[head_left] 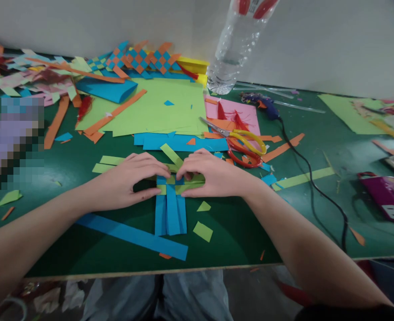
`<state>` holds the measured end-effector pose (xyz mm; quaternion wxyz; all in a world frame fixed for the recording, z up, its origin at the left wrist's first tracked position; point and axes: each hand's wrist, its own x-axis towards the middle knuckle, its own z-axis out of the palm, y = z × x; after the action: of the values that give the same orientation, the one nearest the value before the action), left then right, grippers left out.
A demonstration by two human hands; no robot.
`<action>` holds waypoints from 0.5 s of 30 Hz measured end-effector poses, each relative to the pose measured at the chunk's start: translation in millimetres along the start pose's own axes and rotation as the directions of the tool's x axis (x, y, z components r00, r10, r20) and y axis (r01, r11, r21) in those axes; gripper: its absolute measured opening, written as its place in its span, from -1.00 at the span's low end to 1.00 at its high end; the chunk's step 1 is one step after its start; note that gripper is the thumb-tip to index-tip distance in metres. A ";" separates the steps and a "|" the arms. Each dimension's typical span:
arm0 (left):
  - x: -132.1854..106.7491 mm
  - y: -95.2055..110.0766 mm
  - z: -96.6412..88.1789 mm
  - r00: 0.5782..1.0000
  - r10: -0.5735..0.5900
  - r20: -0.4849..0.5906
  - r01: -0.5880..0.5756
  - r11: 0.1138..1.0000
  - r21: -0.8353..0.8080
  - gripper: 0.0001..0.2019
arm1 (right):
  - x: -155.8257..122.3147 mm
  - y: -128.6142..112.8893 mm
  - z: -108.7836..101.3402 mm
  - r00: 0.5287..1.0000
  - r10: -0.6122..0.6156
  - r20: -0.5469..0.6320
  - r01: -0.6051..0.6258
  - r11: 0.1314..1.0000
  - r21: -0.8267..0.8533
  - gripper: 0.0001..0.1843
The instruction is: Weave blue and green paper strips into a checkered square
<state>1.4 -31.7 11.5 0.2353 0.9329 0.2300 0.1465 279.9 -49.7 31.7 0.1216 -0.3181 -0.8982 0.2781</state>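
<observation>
A small weave of blue and green paper strips (171, 209) lies on the table in front of me, its blue ends hanging toward me and green ends sticking out left and up. My left hand (138, 180) grips the weave's left side between thumb and fingers. On its right side, my right hand (210, 176) pinches the strips, with fingertips close to those of the left. Part of the weave is hidden under the fingers. Below the left forearm lies a loose blue paper strip (136, 235). Green paper scraps (203, 231) rest just right of the weave.
Scissors (242, 140) with yellow and red handles lie beyond my right hand. A water bottle (232, 49) stands behind them, beside a blue glue gun (267, 107) with a black cord. Green paper sheets (163, 104) and finished woven pieces (138, 58) are at the back.
</observation>
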 end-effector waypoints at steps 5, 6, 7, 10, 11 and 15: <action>0.5 0.8 -0.6 1.000 0.011 -0.011 -0.011 1.000 0.006 -0.65 | 0.0 -0.4 0.2 1.000 0.001 -0.001 -0.001 1.000 -0.003 -0.72; 0.4 0.8 -0.8 1.000 0.011 -0.013 -0.011 1.000 0.005 -0.66 | 0.1 -0.5 0.3 1.000 0.002 0.000 -0.002 1.000 -0.005 -0.72; 0.3 0.7 -0.9 1.000 0.012 -0.013 -0.012 1.000 0.004 -0.66 | 0.1 -0.6 0.3 1.000 0.002 0.001 -0.002 1.000 -0.008 -0.72; -0.4 0.3 -0.9 1.000 0.015 -0.006 -0.015 1.000 0.000 -0.68 | 0.0 -0.9 -0.1 1.000 -0.002 0.002 0.002 1.000 -0.011 -0.73; -0.8 0.1 -0.8 1.000 0.015 -0.001 -0.015 1.000 -0.001 -0.68 | -0.1 -1.0 -0.2 1.000 -0.004 0.000 0.004 1.000 -0.011 -0.73; -2.1 -0.7 -0.2 1.000 0.007 -0.025 -0.007 1.000 0.015 -0.70 | -0.2 -1.4 -0.9 1.000 -0.004 0.000 0.004 1.000 -0.007 -0.72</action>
<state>-0.7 -32.1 10.9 0.2250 0.9334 0.2309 0.1574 279.6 -50.4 33.3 0.1211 -0.3169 -0.8998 0.2745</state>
